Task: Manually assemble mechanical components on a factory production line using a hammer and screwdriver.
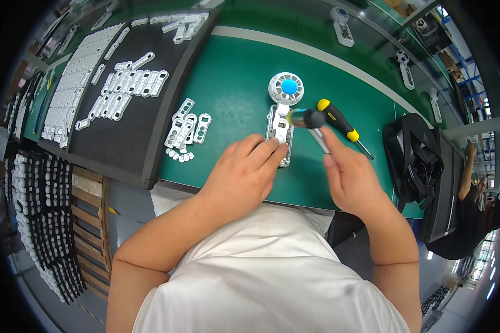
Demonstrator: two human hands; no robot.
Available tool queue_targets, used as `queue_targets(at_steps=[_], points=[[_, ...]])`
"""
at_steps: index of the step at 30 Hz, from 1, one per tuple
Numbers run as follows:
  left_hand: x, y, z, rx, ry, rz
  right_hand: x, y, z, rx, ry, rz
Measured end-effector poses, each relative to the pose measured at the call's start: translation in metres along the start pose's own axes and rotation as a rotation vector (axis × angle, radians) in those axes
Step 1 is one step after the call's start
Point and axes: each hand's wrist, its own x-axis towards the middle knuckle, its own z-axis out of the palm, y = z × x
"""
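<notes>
The left hand (241, 172) rests close-set fingers on a white fan (283, 110), likely steadying it (any pinch is hidden); the right hand (356, 178) pinches a hammer (308, 118).

Bright, even light is covering the counter (233, 66); lamps (491, 290) are glaring at lower right. The hammer (308, 118) is blurring. Straight lines are bowing outward, and the corners are fading to black.

Bare green tabletop (233, 72) left a passage between the white parts (183, 133) and the round-headed device (284, 109). The hammer (307, 118), yellow-black screwdriver (339, 121) and black bag (408, 161) obstructed the right side.
</notes>
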Motion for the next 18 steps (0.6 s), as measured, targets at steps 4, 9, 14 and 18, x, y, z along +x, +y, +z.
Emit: queue_targets(at_steps=[4,9,14,18], points=[[0.001,0.0,-0.002,-0.018,-0.011,-0.002,-0.006,-0.002,-0.01,0.075,0.118,0.046],[0.009,-0.001,-0.011,-0.063,-0.031,-0.015,0.003,0.006,-0.01,0.092,0.103,0.126],[0.019,-0.01,-0.008,-0.07,0.035,-0.038,0.009,0.014,0.005,0.057,0.041,0.085],[0.017,-0.014,-0.003,-0.101,-0.007,-0.003,0.014,0.019,0.014,0.01,-0.064,0.109]])
